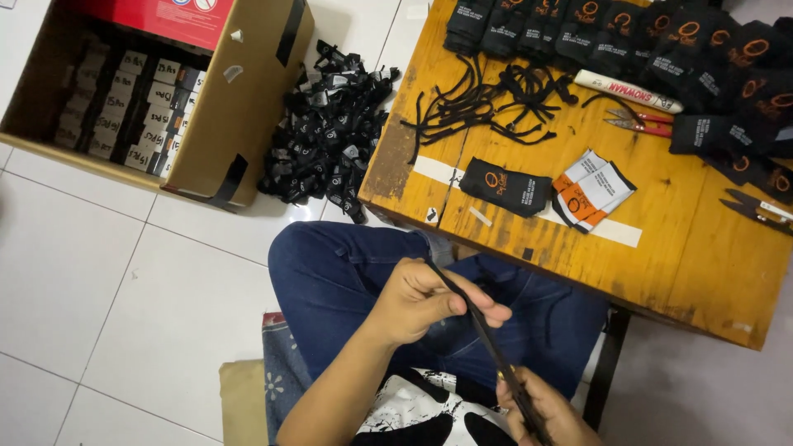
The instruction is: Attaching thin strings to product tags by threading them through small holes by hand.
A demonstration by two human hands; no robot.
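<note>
My left hand (429, 301) pinches the upper end of a thin black cord (483, 334) above my lap. My right hand (541, 409), at the bottom edge, grips the lower end of the same cord, which runs taut and slanted between them. I sit cross-legged in blue jeans (347, 272) in front of a low wooden table (702, 272). On the table lie a tangle of black cords (487, 103), one small black pouch (505, 187) and a stack of orange, white and black tags (593, 192).
Rows of black pouches (661, 37) line the table's far edge, with a marker pen (628, 91), red-handled snips (636, 122) and another cutter (756, 208). On the tiled floor sit an open cardboard box (239, 124) of small boxes and a heap of black tagged items (330, 124).
</note>
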